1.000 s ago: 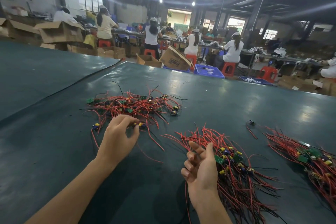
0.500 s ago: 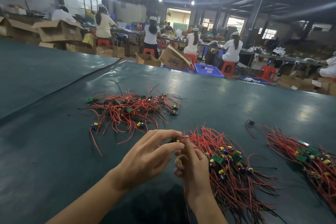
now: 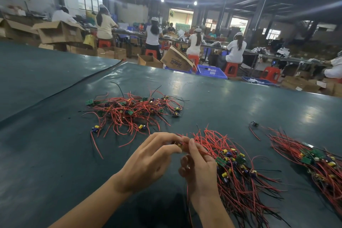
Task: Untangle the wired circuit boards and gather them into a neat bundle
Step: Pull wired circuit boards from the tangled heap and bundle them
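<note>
Pinching one small wired board (image 3: 179, 144) between the fingertips of both hands, the person is working at the left edge of the middle bundle (image 3: 238, 170). The left hand (image 3: 148, 161) is nipping what seems to be its capacitor end, mostly hidden, while the right hand (image 3: 200, 171) is gripping the red leads. The middle bundle and the right bundle (image 3: 314, 161) are lying combed on the green table (image 3: 55, 153); the tangled pile (image 3: 133, 112) beyond is waiting, so I am judging about half the work is remaining.

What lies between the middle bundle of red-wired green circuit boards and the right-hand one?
Head view: a loose red wire with a small black end piece on the dark green mat; otherwise bare.
</note>
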`<state>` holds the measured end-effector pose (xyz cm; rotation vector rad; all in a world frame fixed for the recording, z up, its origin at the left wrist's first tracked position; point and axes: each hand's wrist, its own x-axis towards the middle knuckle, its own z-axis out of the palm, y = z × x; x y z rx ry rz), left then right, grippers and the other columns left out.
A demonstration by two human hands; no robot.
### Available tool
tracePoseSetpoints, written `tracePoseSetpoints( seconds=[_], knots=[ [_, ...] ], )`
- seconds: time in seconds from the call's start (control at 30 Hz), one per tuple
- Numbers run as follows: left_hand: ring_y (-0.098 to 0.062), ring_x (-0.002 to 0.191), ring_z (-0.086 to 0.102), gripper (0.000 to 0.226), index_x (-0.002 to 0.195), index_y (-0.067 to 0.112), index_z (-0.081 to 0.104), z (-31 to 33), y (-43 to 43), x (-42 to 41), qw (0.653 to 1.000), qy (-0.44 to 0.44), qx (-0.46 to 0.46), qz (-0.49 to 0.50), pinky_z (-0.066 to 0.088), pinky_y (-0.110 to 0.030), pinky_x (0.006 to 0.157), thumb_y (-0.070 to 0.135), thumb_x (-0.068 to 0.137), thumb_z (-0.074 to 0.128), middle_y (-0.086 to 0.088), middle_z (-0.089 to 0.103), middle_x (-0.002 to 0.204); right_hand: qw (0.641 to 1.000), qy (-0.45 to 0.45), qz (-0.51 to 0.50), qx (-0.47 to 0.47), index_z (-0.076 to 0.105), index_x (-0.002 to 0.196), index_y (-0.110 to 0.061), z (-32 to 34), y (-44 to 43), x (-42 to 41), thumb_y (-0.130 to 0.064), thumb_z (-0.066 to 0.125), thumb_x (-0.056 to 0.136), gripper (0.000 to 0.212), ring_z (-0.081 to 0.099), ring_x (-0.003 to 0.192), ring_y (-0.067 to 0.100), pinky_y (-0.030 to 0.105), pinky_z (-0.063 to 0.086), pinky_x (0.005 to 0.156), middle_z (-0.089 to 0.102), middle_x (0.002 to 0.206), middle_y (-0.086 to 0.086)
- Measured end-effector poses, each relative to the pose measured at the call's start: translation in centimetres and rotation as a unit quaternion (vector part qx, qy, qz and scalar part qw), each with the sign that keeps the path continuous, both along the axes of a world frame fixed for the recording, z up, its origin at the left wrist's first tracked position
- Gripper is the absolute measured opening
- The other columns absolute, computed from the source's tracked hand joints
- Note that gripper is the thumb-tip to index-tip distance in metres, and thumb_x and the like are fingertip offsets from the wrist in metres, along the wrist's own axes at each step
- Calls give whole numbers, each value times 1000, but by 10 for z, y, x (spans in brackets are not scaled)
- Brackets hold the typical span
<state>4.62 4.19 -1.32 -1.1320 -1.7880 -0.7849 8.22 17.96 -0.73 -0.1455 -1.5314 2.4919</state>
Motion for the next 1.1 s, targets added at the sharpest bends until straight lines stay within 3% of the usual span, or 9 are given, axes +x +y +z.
tracePoseSetpoints(
  seconds=[0.13, 0.2, 0.3, 0.37, 0.5, 0.6, 0.77, 0.93, 1.1],
  knots=[
    [-15, 66, 54, 12, 79, 13, 56, -2, 4, 1, 998, -57, 9, 15, 45, -23, 62, 16, 85, 66, 3, 58, 77, 1000, -8, -19, 9, 80, 86, -22, -1, 3, -2, -25, 63, 89, 18, 48, 46, 4, 20, 38, 42, 67, 71, -4],
    [-11, 54, 52, 32, 67, 18, 58, -4, 5, 1, 978, -208, 9, 8, 43, -26, 52, 37, 92, 55, 10, 55, 61, 999, 5, -25, 23, 80, 85, -22, 0, 3, -2, -31, 63, 84, 19, 51, 50, 4, 21, 41, 45, 68, 71, -4],
    [-22, 60, 64, 67, 73, 11, 69, 0, 9, 3, 867, -492, 60, -58, 50, -34, 60, 61, 97, 31, -3, 70, 68, 999, 24, -18, 31, 80, 86, -19, 0, 0, -2, -34, 63, 78, 23, 56, 58, 15, 27, 45, 52, 70, 78, 5],
    [-26, 60, 63, 66, 89, 6, 70, 3, 13, 2, 786, -595, 139, -90, 49, -34, 57, 62, 90, 33, -7, 72, 74, 999, 26, 0, 26, 79, 87, -16, -1, -2, -2, -33, 63, 80, 25, 58, 63, 27, 33, 49, 59, 70, 82, 14],
    [-13, 47, 53, 29, 97, 13, 71, 8, 14, 0, 761, -586, 251, -118, 39, -19, 43, 31, 95, 48, -1, 65, 65, 998, -23, 7, 50, 77, 91, -11, -5, -1, -4, -28, 63, 91, 22, 64, 85, 38, 47, 47, 83, 73, 94, 23],
    [-12, 48, 52, 21, 95, 11, 70, 8, 12, -2, 774, -562, 274, -106, 40, -19, 44, 16, 98, 49, -2, 63, 65, 995, -89, 1, 41, 74, 82, -12, -8, 0, -7, -22, 68, 91, 15, 62, 78, 33, 48, 47, 77, 73, 88, 21],
    [-14, 53, 57, 22, 110, 16, 65, 6, 15, -1, 791, -543, 267, -93, 42, -21, 45, 7, 98, 50, 5, 64, 66, 996, -88, -27, 19, 75, 85, -11, -7, 3, -10, -18, 70, 89, 9, 49, 47, 7, 20, 37, 41, 68, 72, 2],
    [-14, 54, 56, 17, 97, 11, 69, 9, 12, -1, 780, -565, 255, -85, 43, -22, 48, 24, 87, 64, 0, 66, 67, 998, -48, -28, 31, 78, 82, -12, -6, 0, -6, -17, 67, 90, 15, 59, 57, 12, 26, 50, 52, 70, 73, 7],
    [-14, 50, 53, 12, 80, 8, 63, 7, 15, -2, 778, -574, 235, -100, 40, -23, 46, 16, 89, 64, -2, 61, 59, 998, -25, -49, 37, 80, 79, -26, -2, 0, -5, -21, 67, 89, 17, 48, 48, 5, 20, 38, 42, 61, 62, -5]
  ],
)
